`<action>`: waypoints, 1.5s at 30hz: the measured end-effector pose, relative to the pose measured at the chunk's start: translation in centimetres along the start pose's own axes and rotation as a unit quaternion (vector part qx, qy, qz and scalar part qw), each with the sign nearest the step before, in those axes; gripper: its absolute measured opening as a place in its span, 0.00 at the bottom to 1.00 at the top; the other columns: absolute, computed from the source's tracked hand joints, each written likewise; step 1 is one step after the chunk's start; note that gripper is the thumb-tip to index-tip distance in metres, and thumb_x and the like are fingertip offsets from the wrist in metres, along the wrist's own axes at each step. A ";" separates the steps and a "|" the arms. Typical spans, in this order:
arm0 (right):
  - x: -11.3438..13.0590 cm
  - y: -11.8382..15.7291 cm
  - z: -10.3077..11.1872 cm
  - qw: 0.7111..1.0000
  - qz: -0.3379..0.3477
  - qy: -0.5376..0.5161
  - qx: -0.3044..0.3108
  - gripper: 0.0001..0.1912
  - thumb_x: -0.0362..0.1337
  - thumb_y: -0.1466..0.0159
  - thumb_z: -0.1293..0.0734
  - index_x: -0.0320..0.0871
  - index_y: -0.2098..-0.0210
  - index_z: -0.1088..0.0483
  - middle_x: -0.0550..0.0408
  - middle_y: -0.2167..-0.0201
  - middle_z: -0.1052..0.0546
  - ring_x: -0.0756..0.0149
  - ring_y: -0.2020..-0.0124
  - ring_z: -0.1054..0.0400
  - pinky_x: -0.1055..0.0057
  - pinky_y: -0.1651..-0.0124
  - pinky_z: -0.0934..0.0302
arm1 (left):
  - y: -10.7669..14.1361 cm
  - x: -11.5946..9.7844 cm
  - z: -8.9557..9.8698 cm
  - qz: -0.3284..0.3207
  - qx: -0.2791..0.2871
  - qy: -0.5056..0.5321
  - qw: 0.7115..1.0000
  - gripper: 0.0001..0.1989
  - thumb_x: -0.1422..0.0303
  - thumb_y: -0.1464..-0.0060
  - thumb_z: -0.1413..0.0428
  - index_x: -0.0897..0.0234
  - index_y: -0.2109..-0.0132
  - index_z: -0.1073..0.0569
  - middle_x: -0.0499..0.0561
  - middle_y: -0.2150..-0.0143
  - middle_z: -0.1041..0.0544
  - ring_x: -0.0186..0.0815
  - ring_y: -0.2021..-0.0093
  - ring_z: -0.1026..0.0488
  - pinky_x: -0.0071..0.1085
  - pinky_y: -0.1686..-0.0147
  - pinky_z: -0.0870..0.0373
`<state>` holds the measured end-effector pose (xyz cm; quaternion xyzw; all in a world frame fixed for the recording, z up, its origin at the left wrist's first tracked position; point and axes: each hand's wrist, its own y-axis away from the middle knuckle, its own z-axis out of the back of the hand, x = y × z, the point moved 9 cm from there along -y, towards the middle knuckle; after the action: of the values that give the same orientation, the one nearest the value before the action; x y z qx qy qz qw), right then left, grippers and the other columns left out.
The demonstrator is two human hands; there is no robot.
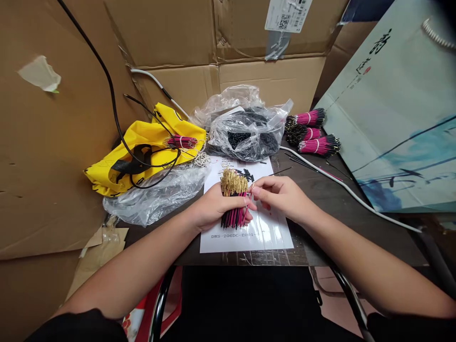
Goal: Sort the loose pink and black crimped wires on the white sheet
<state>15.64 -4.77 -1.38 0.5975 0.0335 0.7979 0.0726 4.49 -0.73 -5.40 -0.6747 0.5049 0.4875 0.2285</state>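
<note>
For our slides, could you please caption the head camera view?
Left hand gripping a gold-tipped bundle of pink and black wires over a white paper sheet, right hand alongside.

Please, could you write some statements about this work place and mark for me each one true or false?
1. The left hand holds a bundle of pins and wires. True.
2. The right hand lies flat on the plastic bag. False: it pinches at the edge of the held bundle.
3. The yellow bag is right of the plastic bag. False: it is on the left.
4. Small black pieces lie on the printed paper. True.
5. The cable above the yellow bag is red. False: it is black.
</note>
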 end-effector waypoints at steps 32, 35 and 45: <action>-1.8 0.1 0.4 0.990 -0.064 -0.128 0.013 0.14 0.45 0.42 0.25 0.39 0.70 0.24 0.56 0.78 0.26 0.74 0.78 0.36 0.73 0.71 0.42 | 0.3 0.6 -0.5 0.042 -0.026 0.038 0.998 0.14 0.66 0.50 0.32 0.71 0.59 0.22 0.57 0.65 0.19 0.38 0.70 0.20 0.33 0.68 0.20; -1.2 0.3 3.3 0.993 -0.058 -0.100 -0.020 0.14 0.45 0.44 0.24 0.40 0.70 0.24 0.57 0.78 0.27 0.74 0.79 0.37 0.72 0.73 0.42 | 0.4 0.6 0.3 0.048 -0.057 0.023 0.997 0.15 0.65 0.48 0.34 0.74 0.58 0.22 0.60 0.68 0.19 0.39 0.70 0.20 0.32 0.68 0.20; -2.9 0.0 8.4 0.967 -0.132 0.213 0.045 0.15 0.47 0.40 0.30 0.42 0.73 0.27 0.59 0.78 0.32 0.75 0.79 0.42 0.74 0.76 0.46 | 0.1 0.0 2.3 0.012 -0.124 0.051 0.991 0.12 0.70 0.48 0.34 0.71 0.58 0.24 0.60 0.58 0.18 0.40 0.67 0.18 0.34 0.67 0.17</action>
<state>24.51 -5.51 -1.74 0.4064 0.1626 0.8879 0.1418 3.39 1.06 -6.34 -0.7158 0.4596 0.5137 0.1114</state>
